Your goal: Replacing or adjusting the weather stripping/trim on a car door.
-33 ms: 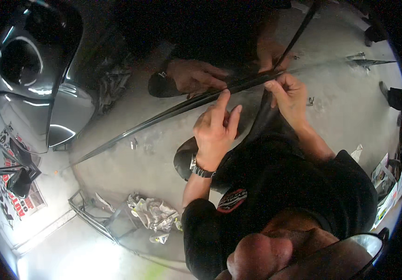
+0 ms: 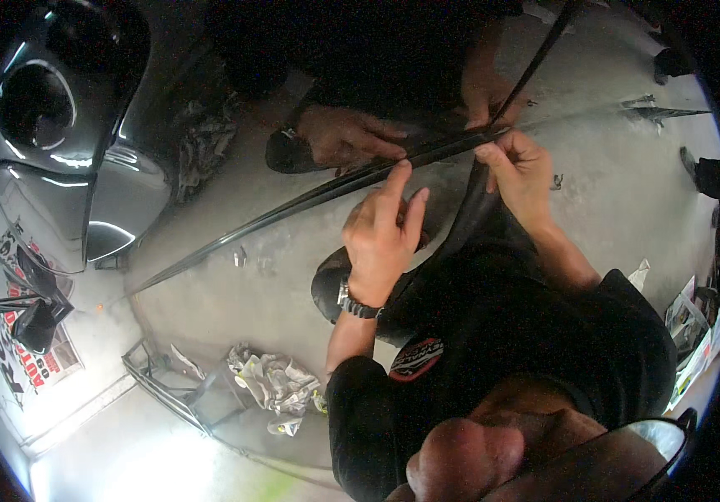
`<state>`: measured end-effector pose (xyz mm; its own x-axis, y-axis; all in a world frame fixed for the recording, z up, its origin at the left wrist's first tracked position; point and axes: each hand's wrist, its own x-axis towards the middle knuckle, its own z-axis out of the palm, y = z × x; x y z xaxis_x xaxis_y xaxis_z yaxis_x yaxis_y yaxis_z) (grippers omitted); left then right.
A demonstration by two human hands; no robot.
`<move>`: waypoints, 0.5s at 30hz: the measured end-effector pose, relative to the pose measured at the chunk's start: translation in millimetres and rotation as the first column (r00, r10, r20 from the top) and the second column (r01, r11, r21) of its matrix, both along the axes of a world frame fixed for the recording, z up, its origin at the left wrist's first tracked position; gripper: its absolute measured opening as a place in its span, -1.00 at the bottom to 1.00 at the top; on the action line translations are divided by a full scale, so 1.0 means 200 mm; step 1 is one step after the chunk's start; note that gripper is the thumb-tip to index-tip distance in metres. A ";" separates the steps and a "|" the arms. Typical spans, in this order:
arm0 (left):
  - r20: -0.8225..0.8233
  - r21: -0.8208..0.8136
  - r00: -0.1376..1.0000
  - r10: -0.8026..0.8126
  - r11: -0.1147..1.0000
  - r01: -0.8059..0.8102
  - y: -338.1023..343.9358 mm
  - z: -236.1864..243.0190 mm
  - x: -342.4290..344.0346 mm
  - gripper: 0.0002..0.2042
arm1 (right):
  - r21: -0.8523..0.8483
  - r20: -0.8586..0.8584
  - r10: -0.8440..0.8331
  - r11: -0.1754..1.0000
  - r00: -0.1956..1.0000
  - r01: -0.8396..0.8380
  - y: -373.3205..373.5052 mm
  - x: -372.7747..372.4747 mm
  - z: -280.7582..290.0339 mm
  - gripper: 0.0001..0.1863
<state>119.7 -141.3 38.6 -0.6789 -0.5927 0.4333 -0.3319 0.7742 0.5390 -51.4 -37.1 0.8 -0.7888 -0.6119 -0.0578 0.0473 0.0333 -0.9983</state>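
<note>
A long thin black strip (image 2: 293, 206) runs along the lower edge of a glossy dark car panel (image 2: 268, 192), from lower left to upper right. My left hand (image 2: 374, 243) has its index finger stretched out, its tip touching the strip's edge; the thumb stands apart and nothing is held. Further right, my right hand (image 2: 520, 171) pinches the strip's edge between thumb and bent fingers. Exactly what lies inside that pinch is partly hidden. Both hands are mirrored in the panel above them.
A glossy black rounded car part, perhaps a side mirror (image 2: 38, 109), sticks out at upper left. Crumpled paper (image 2: 272, 381) lies near a metal frame (image 2: 168, 393) at lower left. Printed posters (image 2: 38, 351) stand by the left wall. Another person's leg (image 2: 709, 177) shows at far right.
My left hand and wrist have shifted very slightly to the left, with the index fingertip still on the strip. My right hand keeps its pinch in the same place.
</note>
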 end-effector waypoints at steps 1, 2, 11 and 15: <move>0.015 -0.028 1.000 0.016 0.999 -0.015 -0.02 0.00 0.02 -0.56 | -0.002 -0.016 -0.045 0.999 0.999 0.045 0.00 0.00 0.00 -0.66; 0.029 -0.056 0.999 0.030 0.998 -0.029 -0.03 -0.01 0.05 -0.55 | -0.013 -0.008 -0.007 1.000 1.000 0.007 0.00 -0.01 0.00 -0.66; -0.031 -0.091 0.913 0.408 0.908 -0.409 -0.14 -0.04 0.36 -0.60 | -0.021 -0.002 -0.010 1.000 1.000 0.010 0.01 -0.01 0.01 -0.66; -0.117 0.087 0.783 0.611 0.791 -0.605 -0.14 -0.07 0.42 -0.43 | 0.000 -0.003 -0.005 1.000 1.000 0.005 0.01 -0.01 0.01 -0.69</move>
